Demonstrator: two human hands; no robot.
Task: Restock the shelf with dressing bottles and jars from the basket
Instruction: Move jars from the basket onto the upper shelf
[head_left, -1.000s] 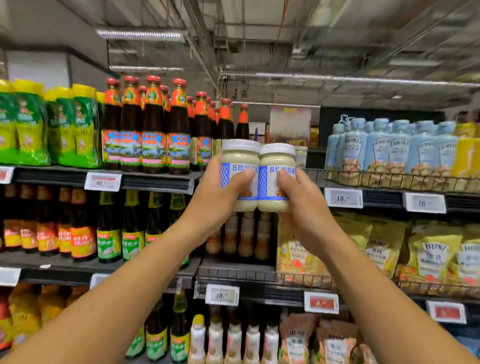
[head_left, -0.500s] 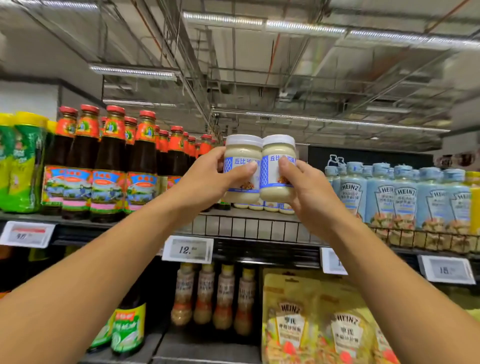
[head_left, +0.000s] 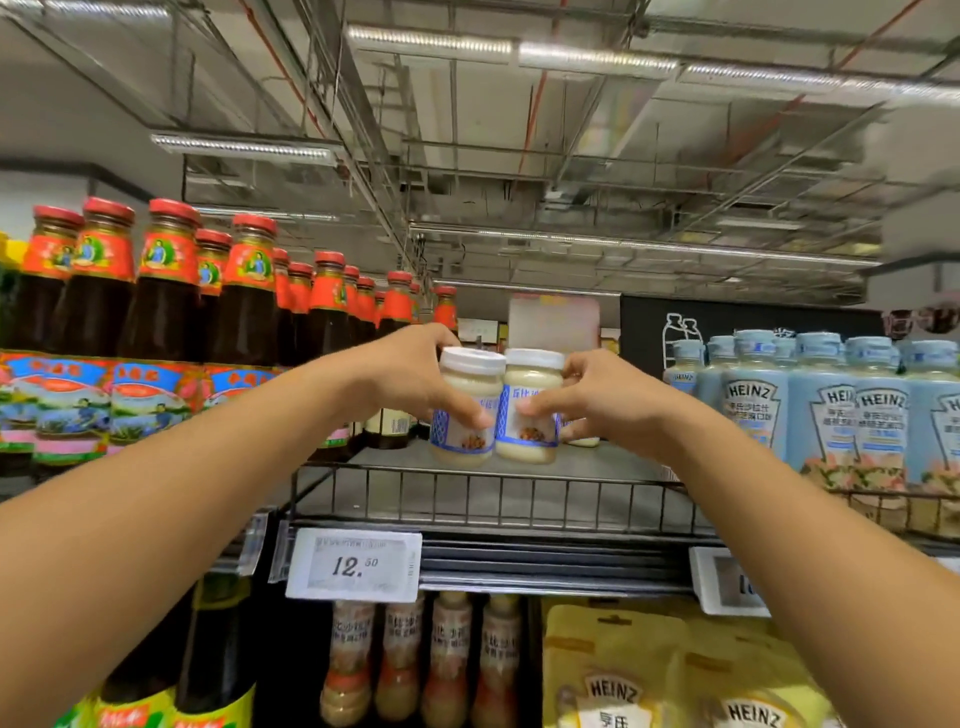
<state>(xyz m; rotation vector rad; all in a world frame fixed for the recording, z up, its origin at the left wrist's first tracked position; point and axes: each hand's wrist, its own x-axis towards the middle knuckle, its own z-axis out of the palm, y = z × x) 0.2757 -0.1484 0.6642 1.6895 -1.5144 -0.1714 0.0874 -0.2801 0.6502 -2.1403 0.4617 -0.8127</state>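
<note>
Two white-lidded jars of pale dressing with blue-and-white labels stand side by side over the top shelf (head_left: 483, 496). My left hand (head_left: 410, 379) grips the left jar (head_left: 467, 410) from the left side. My right hand (head_left: 597, 400) grips the right jar (head_left: 530, 408) from the right. Both jars are past the wire front rail, at or just above the shelf floor; I cannot tell whether they touch it. Another such jar (head_left: 584, 440) peeks out behind my right hand. The basket is out of view.
Dark sauce bottles with red caps (head_left: 161, 322) crowd the shelf to the left. Pale blue Heinz bottles (head_left: 841, 410) fill the right. A price tag reading 12.50 (head_left: 353, 566) hangs below. Small dressing bottles (head_left: 421, 670) and yellow Heinz pouches (head_left: 649, 686) sit on the lower shelf.
Both hands have carried the two jars up and forward over the wire rail onto the top shelf's bare patch. The view has tilted upward.
</note>
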